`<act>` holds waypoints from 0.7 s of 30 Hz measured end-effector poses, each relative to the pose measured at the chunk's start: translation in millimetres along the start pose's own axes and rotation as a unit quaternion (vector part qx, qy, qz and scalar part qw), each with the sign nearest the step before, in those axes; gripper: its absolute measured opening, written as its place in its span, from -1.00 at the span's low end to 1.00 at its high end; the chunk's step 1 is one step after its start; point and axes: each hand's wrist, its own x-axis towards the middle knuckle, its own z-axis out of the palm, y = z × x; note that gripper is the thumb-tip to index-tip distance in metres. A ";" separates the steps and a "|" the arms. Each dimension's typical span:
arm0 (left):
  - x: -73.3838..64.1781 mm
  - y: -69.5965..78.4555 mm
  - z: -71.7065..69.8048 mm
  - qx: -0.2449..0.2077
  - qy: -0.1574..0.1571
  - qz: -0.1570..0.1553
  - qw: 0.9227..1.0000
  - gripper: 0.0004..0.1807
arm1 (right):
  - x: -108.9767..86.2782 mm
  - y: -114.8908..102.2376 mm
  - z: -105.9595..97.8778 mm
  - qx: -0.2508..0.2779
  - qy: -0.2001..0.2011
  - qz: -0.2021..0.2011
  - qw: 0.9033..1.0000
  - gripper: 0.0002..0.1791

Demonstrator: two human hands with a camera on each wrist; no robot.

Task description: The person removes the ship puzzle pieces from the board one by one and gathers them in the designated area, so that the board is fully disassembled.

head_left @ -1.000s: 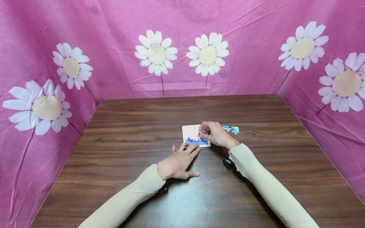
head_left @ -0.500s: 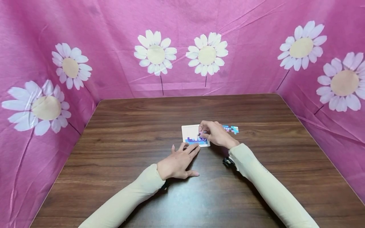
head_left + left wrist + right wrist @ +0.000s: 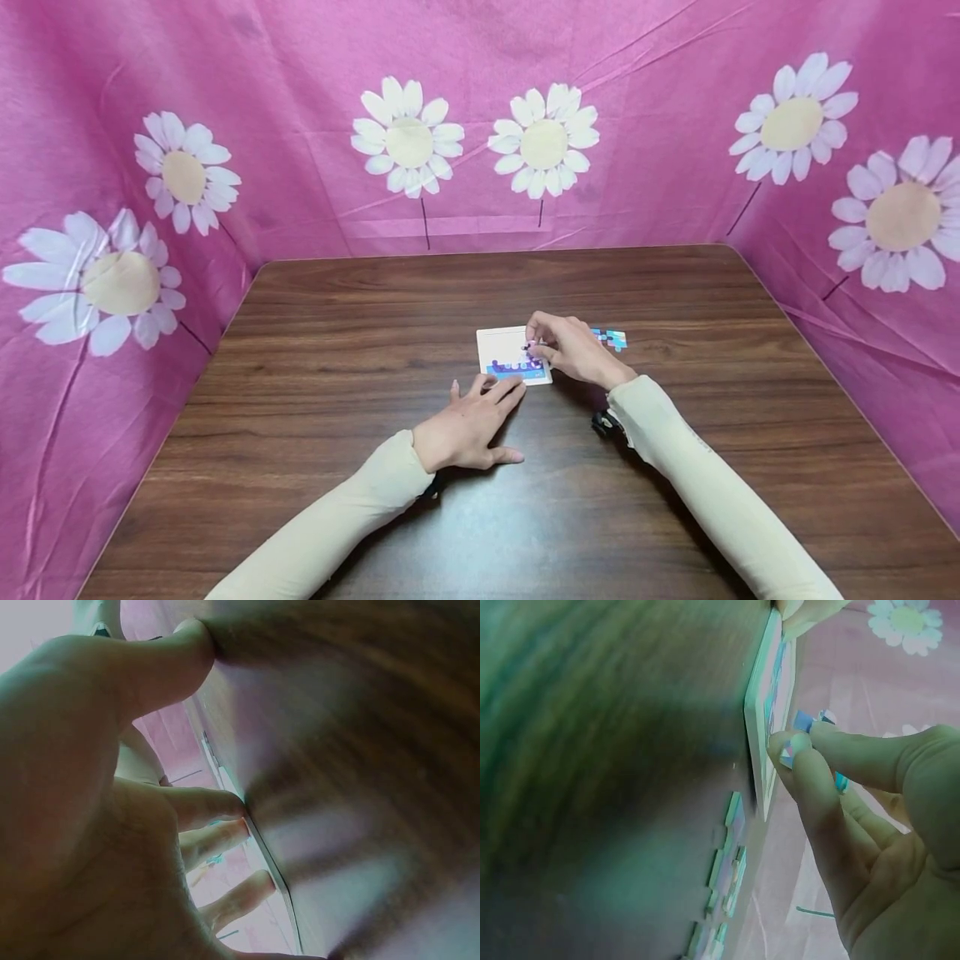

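A white puzzle tray (image 3: 498, 343) lies on the table, its near strip filled with blue and purple jigsaw pieces (image 3: 517, 372). My left hand (image 3: 463, 429) has its fingers spread, the fingertips resting at the tray's near edge and the thumb out to the right. Over the tray's right half, my right hand (image 3: 572, 350) pinches a small jigsaw piece (image 3: 804, 721) between thumb and fingers. In the right wrist view the pinched piece is close above the tray (image 3: 761, 712), mostly covered by the fingertips.
Several loose jigsaw pieces (image 3: 615, 339) lie just right of the tray, partly behind the right hand. The brown wooden table (image 3: 360, 333) is bordered by a pink cloth (image 3: 480, 50) with white daisies at the back and sides.
My right hand has shifted slightly to the right and away from me, still pinching the jigsaw piece, and covers more of the loose pieces. The left hand stays in place.
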 end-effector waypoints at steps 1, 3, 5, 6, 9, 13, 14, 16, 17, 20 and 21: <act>-0.2 0.0 0.0 0.000 0.001 0.000 1.000 0.07 | -0.6 -0.1 -0.2 0.015 0.002 0.006 1.000 -0.87; -0.5 0.0 -0.1 0.002 0.002 0.000 1.000 0.07 | -1.9 1.4 -1.0 0.039 0.010 0.016 0.999 -0.88; -0.6 0.1 -0.3 0.003 0.004 0.000 1.000 0.07 | -3.8 4.0 -2.7 0.049 0.022 0.023 0.998 -0.88; -0.6 0.1 -0.3 0.004 0.004 0.000 1.000 0.07 | -4.8 5.8 -4.0 0.047 0.028 0.025 0.998 -0.88; 0.1 0.3 -0.4 0.005 0.004 0.002 1.000 0.07 | -9.9 12.7 -8.8 0.038 0.046 0.036 0.998 -0.89; 0.1 -1.1 -1.8 0.003 0.003 0.007 1.000 0.08 | -17.6 22.2 -16.4 0.050 0.054 0.060 0.995 -0.90; 0.1 -1.6 -2.2 0.003 0.003 0.008 1.000 0.08 | -19.8 24.3 -18.4 0.051 0.054 0.066 0.995 -0.90; 0.1 -2.2 -3.4 0.003 0.003 0.010 1.000 0.09 | -24.5 28.4 -22.4 0.052 0.056 0.076 0.994 -0.89; 0.4 -2.3 -3.9 0.003 0.003 0.012 1.000 0.09 | -27.2 30.7 -24.5 0.051 0.057 0.079 0.994 -0.89; 1.8 -2.3 -5.5 0.003 0.006 0.020 1.000 0.10 | -36.0 36.0 -31.7 0.052 0.063 0.091 0.993 -0.87; 2.3 -2.3 -6.2 0.001 0.005 0.022 1.000 0.10 | -39.2 37.8 -34.4 0.055 0.063 0.097 0.992 -0.87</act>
